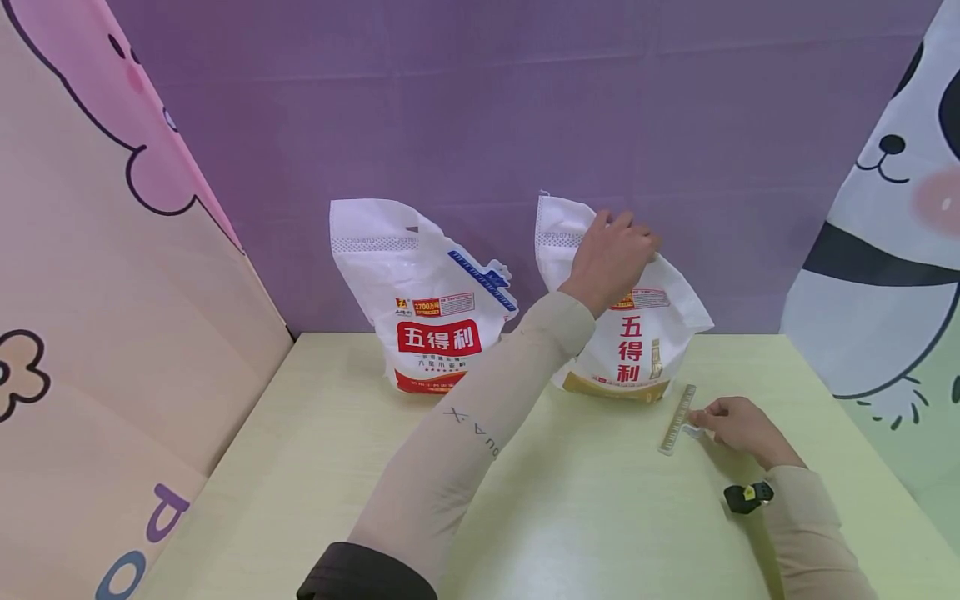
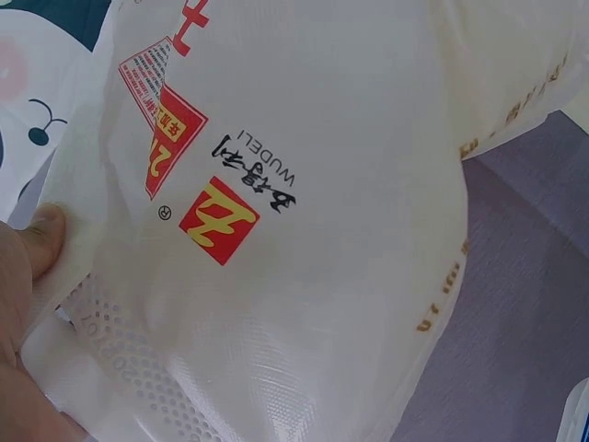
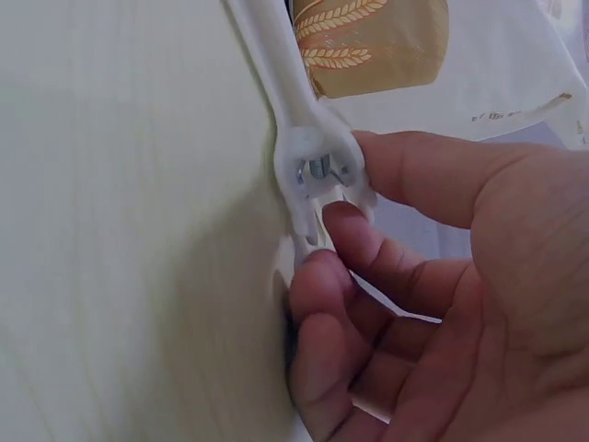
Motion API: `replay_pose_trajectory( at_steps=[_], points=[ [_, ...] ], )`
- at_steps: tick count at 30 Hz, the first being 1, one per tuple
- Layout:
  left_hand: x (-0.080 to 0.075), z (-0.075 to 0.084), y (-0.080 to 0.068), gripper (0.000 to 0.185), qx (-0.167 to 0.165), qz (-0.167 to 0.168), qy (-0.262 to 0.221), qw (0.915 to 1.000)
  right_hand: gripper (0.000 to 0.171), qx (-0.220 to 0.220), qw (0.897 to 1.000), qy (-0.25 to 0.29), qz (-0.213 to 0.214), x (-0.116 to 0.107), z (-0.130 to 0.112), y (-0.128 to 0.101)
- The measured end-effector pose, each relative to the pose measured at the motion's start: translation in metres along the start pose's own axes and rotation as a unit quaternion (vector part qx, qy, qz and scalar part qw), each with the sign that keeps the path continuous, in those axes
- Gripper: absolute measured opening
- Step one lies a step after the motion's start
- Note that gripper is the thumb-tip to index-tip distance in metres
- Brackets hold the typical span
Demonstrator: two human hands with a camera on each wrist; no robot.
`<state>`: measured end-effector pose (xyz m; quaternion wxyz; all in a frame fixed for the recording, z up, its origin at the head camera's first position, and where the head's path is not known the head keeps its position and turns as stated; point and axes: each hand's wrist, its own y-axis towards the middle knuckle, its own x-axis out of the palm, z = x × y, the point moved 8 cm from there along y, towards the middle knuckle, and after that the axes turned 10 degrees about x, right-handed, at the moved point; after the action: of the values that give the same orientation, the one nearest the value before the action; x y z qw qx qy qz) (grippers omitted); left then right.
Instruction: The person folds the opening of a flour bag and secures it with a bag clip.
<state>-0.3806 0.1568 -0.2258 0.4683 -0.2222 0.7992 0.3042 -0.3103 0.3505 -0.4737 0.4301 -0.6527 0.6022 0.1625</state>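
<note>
My left hand (image 1: 613,254) grips the upper edge of a white flour bag (image 1: 641,342) with red lettering and a gold bottom band. In the left wrist view the thumb (image 2: 44,238) presses on the plastic near the perforated strip (image 2: 138,368), and the other fingers are partly hidden. My right hand (image 1: 742,429) is low over the table, to the right of that bag. It pinches a white and gold bag clip (image 1: 677,419), whose white grip part (image 3: 317,161) shows between thumb and fingers in the right wrist view.
A second flour bag (image 1: 431,325), with a red label, stands to the left and bears a blue bag clip (image 1: 483,279) along its slanting top. Both bags stand on the pale table (image 1: 570,500) before a purple backdrop (image 1: 450,108). Cartoon-printed panels flank the table.
</note>
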Motion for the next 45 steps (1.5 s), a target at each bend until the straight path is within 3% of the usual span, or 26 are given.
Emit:
replay_pose_trajectory(
  at_steps=[23, 33, 45],
  points=[
    [-0.001, 0.000, -0.001, 0.036, 0.000, 0.006, -0.002, 1.0000, 0.035, 0.019, 0.997, 0.064, -0.023, -0.010, 0.003, -0.005],
    [0.000, 0.001, 0.000, 0.034, 0.002, 0.009, 0.000, 1.0000, 0.048, -0.008, 0.992, 0.123, 0.007, -0.025, -0.009, -0.016],
    [-0.001, 0.000, 0.000, 0.034, 0.003, 0.012, 0.003, 0.9999, 0.064, -0.038, 0.990, 0.124, 0.049, -0.043, -0.020, -0.027]
  ],
)
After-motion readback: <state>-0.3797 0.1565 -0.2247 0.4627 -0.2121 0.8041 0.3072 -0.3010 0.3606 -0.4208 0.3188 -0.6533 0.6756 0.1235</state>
